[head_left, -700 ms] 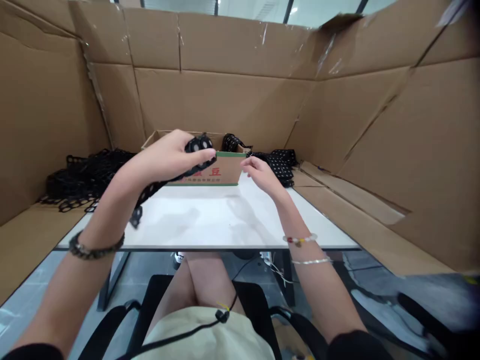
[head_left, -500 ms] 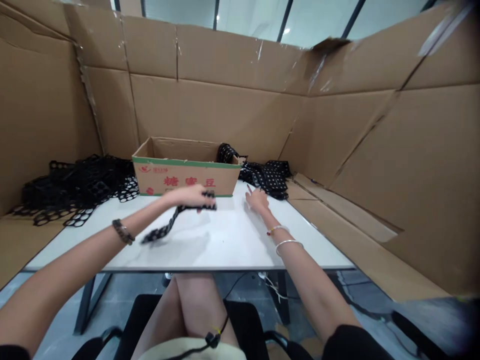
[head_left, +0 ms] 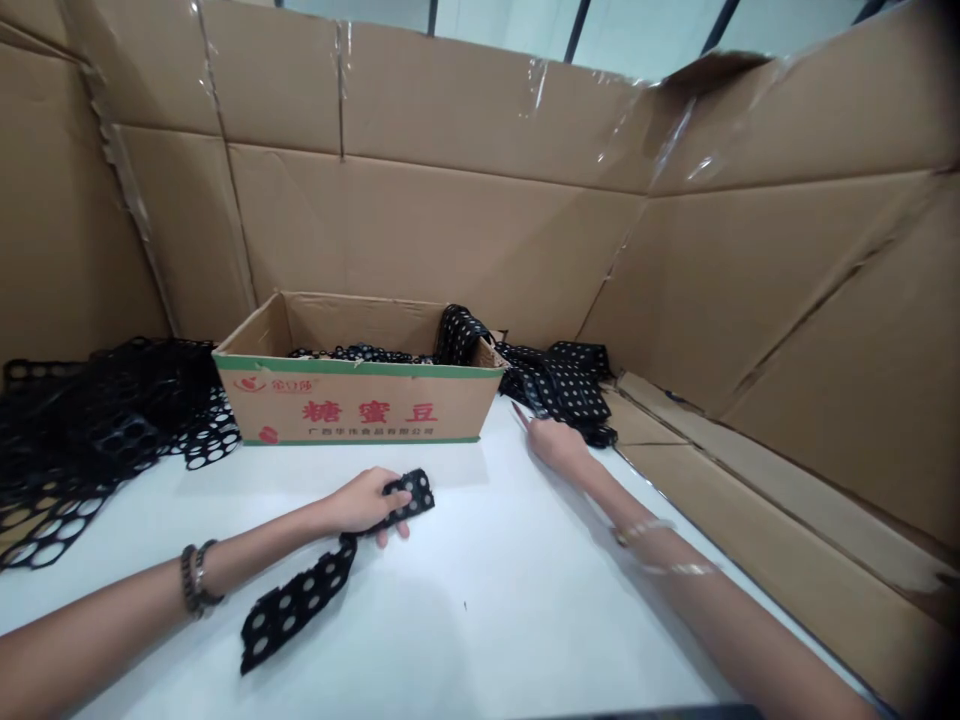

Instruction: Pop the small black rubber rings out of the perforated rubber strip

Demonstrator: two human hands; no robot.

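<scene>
My left hand is closed on a black strip with pale round dots. One short end juts out past the fingers, and the longer, twisted end trails over the white table toward the lower left. Farther right, my right hand is closed around a slim reddish-brown pointed tool, its exact kind too small to tell. That hand is at the near edge of a pile of black dotted strips; whether it touches them I cannot tell.
A cardboard box with red lettering and a green rim stands at the back, black dotted material inside and hanging over its right end. At left lies a heap of black mesh with round openings. Tall cardboard walls surround the table.
My view has come closer to the table. My left hand has drawn the dotted strip nearer to me, away from the box. My right hand remains beside the right pile with its tool.
</scene>
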